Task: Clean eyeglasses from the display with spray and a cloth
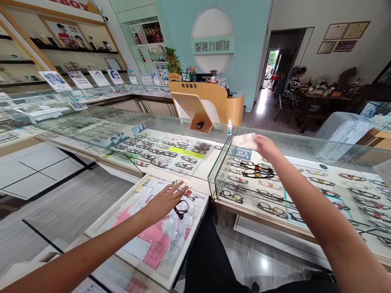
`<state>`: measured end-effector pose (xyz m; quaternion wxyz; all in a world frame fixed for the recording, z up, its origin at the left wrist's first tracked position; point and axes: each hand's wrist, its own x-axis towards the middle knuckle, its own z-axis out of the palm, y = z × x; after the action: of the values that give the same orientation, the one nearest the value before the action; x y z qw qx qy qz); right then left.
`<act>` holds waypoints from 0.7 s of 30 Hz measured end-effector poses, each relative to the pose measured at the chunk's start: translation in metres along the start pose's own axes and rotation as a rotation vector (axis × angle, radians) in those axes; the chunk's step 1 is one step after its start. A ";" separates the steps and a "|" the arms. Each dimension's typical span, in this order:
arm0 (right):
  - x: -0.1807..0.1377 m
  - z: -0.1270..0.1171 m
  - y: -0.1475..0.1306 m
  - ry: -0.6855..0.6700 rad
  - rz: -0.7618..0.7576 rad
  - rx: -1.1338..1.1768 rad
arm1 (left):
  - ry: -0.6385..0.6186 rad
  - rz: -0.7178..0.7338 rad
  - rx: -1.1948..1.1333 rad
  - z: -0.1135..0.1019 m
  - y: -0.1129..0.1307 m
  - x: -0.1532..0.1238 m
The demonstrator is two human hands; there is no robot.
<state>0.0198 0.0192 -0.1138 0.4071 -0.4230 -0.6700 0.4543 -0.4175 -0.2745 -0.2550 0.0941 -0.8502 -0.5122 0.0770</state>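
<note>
Far left: wood-framed wall shelving with black shelves [77, 48]. In front, upright white printed signs [55, 80] along a glass showcase. Nearer, a shallow white rectangular tray [117, 206], filled with pink printed paper [155, 240] toward its near edge, plus white sheets and clear plastic sleeves. Above the tray, toward its far edge, the left hand [165, 200]: palm down, fingers spread apart, grasping nothing; contact of the fingertips with the contents impossible to tell. Just beside this hand, toward the tray's right edge, a pair of dark-framed eyeglasses [182, 208]. Beyond, inside the left glass counter, rows of eyeglasses and a flat yellow-green strip [187, 152]; at the counter's far edge, a tilted wooden stand [195, 110]. Farther right, at the junction of the two counters, near the far edge, a small upright white bottle with a blue label [229, 128]. Next, at the far left corner of the right glass counter, a thin white cloth [244, 141], with fingers of the right hand [265, 145] closed together on its right end; contact between cloth and glass impossible to tell. Below, stacked black-framed eyeglasses [258, 171]. Far right, beyond the counter, a large plastic-wrapped box [339, 134].
</note>
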 end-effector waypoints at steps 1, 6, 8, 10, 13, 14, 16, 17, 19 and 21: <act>-0.007 -0.029 0.007 0.035 0.004 0.037 | 0.013 -0.011 0.001 -0.006 0.004 -0.010; -0.060 -0.169 0.054 0.545 0.151 -0.200 | 0.084 -0.042 0.108 -0.054 0.024 -0.038; -0.087 -0.211 0.069 0.642 0.176 -0.315 | 0.111 -0.047 0.162 -0.089 0.034 -0.028; -0.109 -0.237 0.082 0.658 0.226 -0.549 | 0.129 -0.051 0.228 -0.130 0.045 -0.002; -0.125 -0.251 0.101 0.449 0.351 -1.098 | 0.209 -0.002 0.290 -0.186 0.058 0.064; -0.126 -0.251 0.108 0.377 0.374 -1.183 | 0.243 0.006 0.276 -0.198 0.061 0.091; -0.125 -0.248 0.121 0.312 0.381 -1.215 | 0.312 0.012 0.254 -0.213 0.067 0.150; -0.124 -0.247 0.127 0.306 0.373 -1.213 | 0.332 0.018 0.246 -0.216 0.070 0.180; -0.122 -0.247 0.137 0.305 0.362 -1.220 | 0.352 0.022 0.214 -0.213 0.077 0.238; -0.121 -0.250 0.143 0.311 0.356 -1.223 | 0.340 0.017 0.184 -0.205 0.087 0.291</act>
<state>0.3181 0.0046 -0.2053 0.1039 -0.7433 -0.6607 -0.0147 -0.1619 -0.0734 -0.0868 0.2562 -0.8430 -0.4726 -0.0206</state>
